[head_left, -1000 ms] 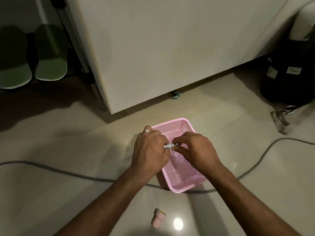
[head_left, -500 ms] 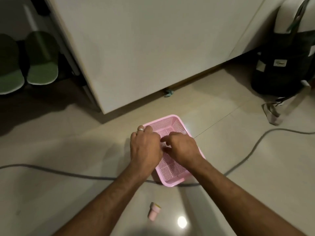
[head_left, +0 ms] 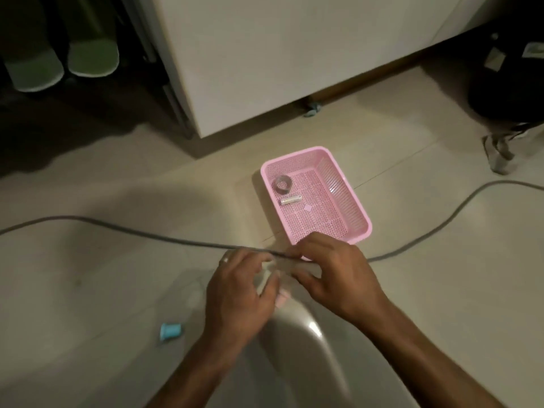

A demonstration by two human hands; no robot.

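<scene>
A pink mesh basket (head_left: 357,207) sits on the tiled floor. Inside it lie a grey ring (head_left: 282,184) and a small silver cylinder (head_left: 290,199). Just in front of the basket, my left hand (head_left: 238,293) and my right hand (head_left: 335,279) meet over a small pale pink piece (head_left: 281,298). The left hand's fingers curl round it and the right hand's fingertips pinch its upper end. Most of the piece is hidden by the fingers.
A grey cable (head_left: 123,229) runs across the floor under the basket's near end. A small blue cap (head_left: 170,331) lies on the floor at the left. A white cabinet (head_left: 279,54) stands behind, green slippers (head_left: 91,58) at far left, a dark bag (head_left: 506,81) at right.
Both hands have drawn back from over the basket to the floor in front of it and taken hold of the pale pink piece. The ring and the silver cylinder now show in the basket.
</scene>
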